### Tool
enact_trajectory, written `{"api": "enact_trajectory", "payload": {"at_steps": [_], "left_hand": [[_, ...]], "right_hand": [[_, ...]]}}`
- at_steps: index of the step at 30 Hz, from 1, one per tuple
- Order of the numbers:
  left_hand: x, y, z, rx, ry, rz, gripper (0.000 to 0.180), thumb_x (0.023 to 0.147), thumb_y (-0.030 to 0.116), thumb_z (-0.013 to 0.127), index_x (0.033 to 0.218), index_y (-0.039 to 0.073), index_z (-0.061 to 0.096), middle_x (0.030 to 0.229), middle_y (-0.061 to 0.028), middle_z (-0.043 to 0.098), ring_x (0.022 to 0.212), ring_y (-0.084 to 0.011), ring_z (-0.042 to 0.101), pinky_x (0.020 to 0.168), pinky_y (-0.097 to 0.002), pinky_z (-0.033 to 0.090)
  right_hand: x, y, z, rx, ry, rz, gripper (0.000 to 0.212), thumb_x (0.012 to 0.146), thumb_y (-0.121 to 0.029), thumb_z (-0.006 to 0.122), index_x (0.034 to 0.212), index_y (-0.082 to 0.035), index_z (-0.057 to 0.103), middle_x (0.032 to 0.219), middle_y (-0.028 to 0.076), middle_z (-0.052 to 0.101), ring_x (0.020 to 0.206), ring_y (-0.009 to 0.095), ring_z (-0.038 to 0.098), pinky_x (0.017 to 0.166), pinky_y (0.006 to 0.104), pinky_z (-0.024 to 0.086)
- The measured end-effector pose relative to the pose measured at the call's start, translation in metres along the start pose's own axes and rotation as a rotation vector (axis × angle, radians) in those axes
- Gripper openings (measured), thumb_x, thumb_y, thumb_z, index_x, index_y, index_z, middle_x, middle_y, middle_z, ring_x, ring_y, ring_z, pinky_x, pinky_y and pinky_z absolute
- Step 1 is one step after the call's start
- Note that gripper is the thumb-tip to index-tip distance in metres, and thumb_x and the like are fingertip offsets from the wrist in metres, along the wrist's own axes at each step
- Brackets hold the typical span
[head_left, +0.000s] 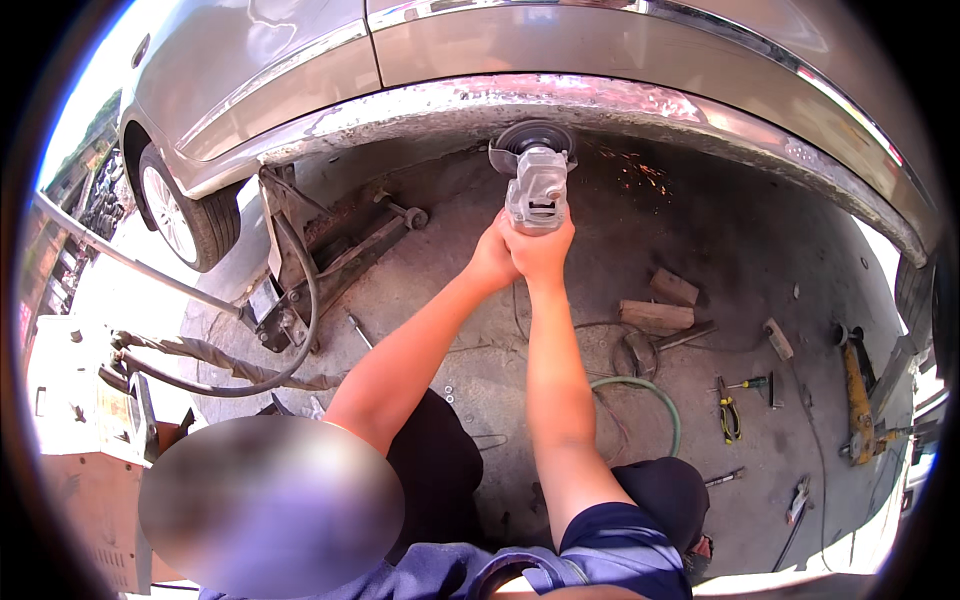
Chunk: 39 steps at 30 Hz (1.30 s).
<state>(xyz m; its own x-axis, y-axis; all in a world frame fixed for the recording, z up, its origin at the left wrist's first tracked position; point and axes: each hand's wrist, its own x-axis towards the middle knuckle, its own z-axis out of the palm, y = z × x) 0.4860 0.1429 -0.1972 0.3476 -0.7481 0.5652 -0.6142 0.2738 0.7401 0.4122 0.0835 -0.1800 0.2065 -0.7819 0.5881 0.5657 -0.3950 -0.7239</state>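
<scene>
An angle grinder (538, 195) with a grey body is held out at arm's length under the side of a car. My left hand (493, 258) and my right hand (543, 250) are closed around its rear, side by side, most fingers hidden behind the tool. Its dark round disc (535, 134), partly ringed by a guard, is at the lower edge of the car's sill (590, 97). The sill is scraped, with bare metal and reddish patches. Orange sparks (648, 178) fly off to the right below the sill.
A floor jack (345, 258) with a long handle (130, 258) stands left, near a car wheel (185, 215). Wooden blocks (656, 316), a green hose (672, 410), pliers (730, 415) and a yellow jack (858, 405) lie right. A metal cabinet (85, 500) stands lower left.
</scene>
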Motion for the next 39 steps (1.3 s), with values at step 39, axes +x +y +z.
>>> {"api": "enact_trajectory", "payload": {"at_steps": [39], "left_hand": [[0.007,0.075,0.024,0.427,-0.121,-0.061,0.058,0.067,0.017,0.086,0.112,0.005,0.051,0.1,-0.0239,0.069,0.098,-0.0444,0.067,0.081,-0.0507,0.054]], "right_hand": [[0.016,-0.035,-0.051,0.537,0.141,-0.042,0.04,0.077,0.004,0.066,0.116,0.006,0.061,0.107,0.014,0.066,0.087,0.026,0.067,0.08,0.0408,0.06]]}}
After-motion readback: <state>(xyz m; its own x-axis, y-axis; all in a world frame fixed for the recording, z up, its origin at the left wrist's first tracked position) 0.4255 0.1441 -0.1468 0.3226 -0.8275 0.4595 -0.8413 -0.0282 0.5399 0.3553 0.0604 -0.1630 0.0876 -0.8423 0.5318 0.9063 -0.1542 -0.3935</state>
